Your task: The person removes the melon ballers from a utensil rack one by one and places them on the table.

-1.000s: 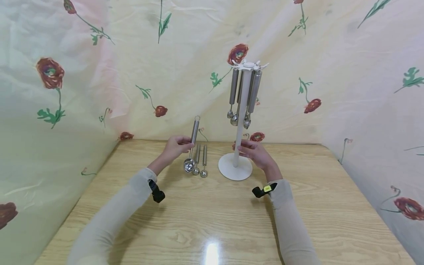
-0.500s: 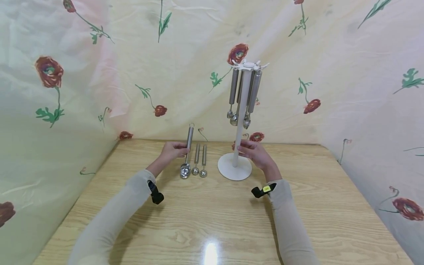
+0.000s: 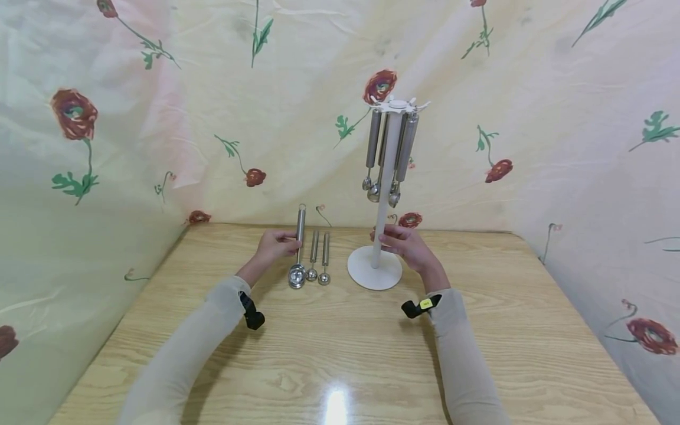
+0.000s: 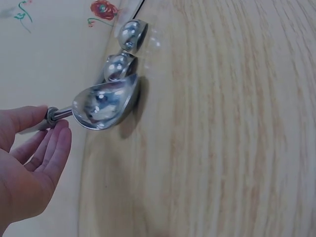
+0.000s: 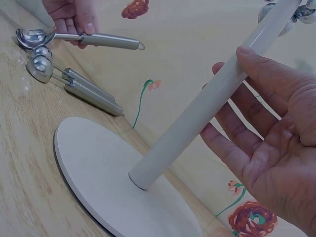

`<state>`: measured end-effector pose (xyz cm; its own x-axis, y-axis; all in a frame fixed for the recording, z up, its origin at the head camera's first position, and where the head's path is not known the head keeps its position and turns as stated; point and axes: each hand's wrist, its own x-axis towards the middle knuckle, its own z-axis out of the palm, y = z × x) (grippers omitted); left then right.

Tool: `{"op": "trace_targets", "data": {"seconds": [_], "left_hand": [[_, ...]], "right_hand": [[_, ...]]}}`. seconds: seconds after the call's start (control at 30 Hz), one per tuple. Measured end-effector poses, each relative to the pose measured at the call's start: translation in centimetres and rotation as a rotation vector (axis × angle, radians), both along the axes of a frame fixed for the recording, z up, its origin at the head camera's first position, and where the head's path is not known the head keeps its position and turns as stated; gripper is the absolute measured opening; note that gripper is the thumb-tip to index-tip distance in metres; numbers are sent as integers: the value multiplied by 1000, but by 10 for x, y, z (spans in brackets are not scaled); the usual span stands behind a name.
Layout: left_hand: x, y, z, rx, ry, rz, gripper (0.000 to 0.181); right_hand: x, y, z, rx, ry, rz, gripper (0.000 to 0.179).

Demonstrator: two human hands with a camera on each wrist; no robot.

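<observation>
My left hand (image 3: 273,248) pinches the steel handle of an ice cream scoop (image 4: 104,104) between thumb and fingers. The scoop's handle end points up and its bowl is low, close over the table with the hollow showing. Two smaller steel scoops with round bowls, one (image 3: 311,275) and another (image 3: 324,278), lie side by side just right of it, bowls turned over. On the right, my right hand (image 3: 411,245) holds the white post (image 5: 192,113) of a utensil stand, fingers around it above the round base (image 3: 366,273).
Several steel utensils (image 3: 406,147) hang by their handles from the stand's hooked white top (image 3: 398,105). The wooden table (image 3: 329,342) ends at a flowered cloth backdrop (image 3: 297,118), which also rises along both sides.
My left hand has moved the ice cream scoop left and down, away from the stand to beside the two smaller scoops. My right hand stays on the post.
</observation>
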<state>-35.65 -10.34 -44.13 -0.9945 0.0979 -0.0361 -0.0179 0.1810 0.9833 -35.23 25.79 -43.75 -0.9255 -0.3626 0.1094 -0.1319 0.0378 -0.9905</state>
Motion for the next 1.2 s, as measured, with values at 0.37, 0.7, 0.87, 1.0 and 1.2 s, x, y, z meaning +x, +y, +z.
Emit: {"op": "trace_targets", "data": {"seconds": [0.37,0.7,0.87,1.0,1.2], "left_hand": [[-7,-3,-13,3,-35,27,38],[-11,-1,-19,-26,-104,41,34],[-13,-1,-23,-8,-101,40,33],[-14,0,-25,2,-101,40,34],[-13,3,-24,-29,-111,40,33]], "right_hand": [[1,0,1,-3,-2,-3,53],[0,0,-1,-19,-16,-18,47],[0,1,-2,-16,-18,-12,51],[0,0,-1,-12,-14,-7,52],[-1,0,-1,-13,-11,-6,49]]}}
